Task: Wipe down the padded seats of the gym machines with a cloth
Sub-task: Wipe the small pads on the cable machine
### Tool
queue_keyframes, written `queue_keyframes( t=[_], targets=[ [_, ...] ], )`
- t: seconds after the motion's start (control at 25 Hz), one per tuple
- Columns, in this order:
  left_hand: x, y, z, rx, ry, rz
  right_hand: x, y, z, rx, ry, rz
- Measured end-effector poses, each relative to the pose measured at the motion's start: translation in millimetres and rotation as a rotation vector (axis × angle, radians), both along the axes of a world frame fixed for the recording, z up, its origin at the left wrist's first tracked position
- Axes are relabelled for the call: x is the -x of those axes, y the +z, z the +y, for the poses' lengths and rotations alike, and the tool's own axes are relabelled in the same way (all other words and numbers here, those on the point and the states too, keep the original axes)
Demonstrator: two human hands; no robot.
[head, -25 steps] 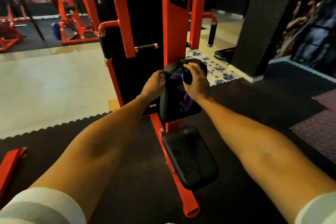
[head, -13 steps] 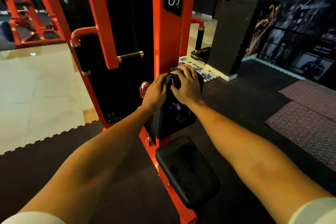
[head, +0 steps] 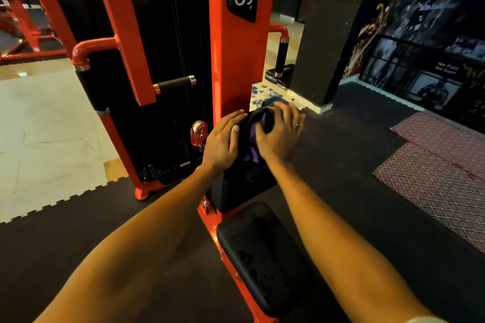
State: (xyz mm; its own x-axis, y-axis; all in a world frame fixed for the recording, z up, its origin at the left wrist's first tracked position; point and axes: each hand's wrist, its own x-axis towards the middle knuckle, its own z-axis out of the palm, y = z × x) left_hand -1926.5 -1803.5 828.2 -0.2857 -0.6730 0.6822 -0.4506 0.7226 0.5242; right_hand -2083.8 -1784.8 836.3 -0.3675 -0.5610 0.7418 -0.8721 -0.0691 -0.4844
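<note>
R hand (head: 279, 136) gripping purple cloth (head: 250, 156) atop back pad (head: 244, 189), L hand (head: 223, 139) flat on pad's left edge, seat pad (head: 265, 257) below, orange frame (head: 236, 60) close behind, pillar (head: 322, 34) beyond

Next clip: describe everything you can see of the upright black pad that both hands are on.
The upright back pad is black, with a smooth cover that looks like vinyl and a rounded top. It stands on the orange post, just above the flat seat pad. The left hand rests with fairly straight fingers on its upper left edge. The right hand grips a dark cloth with purple patches and presses it on the pad's top; the cloth hangs down the front. The lower front is bare.
</note>
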Motion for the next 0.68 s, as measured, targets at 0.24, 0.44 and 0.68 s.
queue_keyframes(
  t=[0.24, 0.44, 0.68],
  targets=[
    [0.4, 1.3, 0.1, 0.059, 0.013, -0.077, 29.0, -6.6, -0.7, -0.028, 0.128, 0.343],
    [-1.5, 6.3, 6.7, 0.024, 0.056, -0.149, 28.2, 7.1, -8.8, -0.130, 0.041, -0.209],
    [-6.8, 34.5, 2.4, 0.029, -0.035, -0.362, -3.5, -21.5, 14.4, 0.002, 0.170, 0.179]
  ],
)
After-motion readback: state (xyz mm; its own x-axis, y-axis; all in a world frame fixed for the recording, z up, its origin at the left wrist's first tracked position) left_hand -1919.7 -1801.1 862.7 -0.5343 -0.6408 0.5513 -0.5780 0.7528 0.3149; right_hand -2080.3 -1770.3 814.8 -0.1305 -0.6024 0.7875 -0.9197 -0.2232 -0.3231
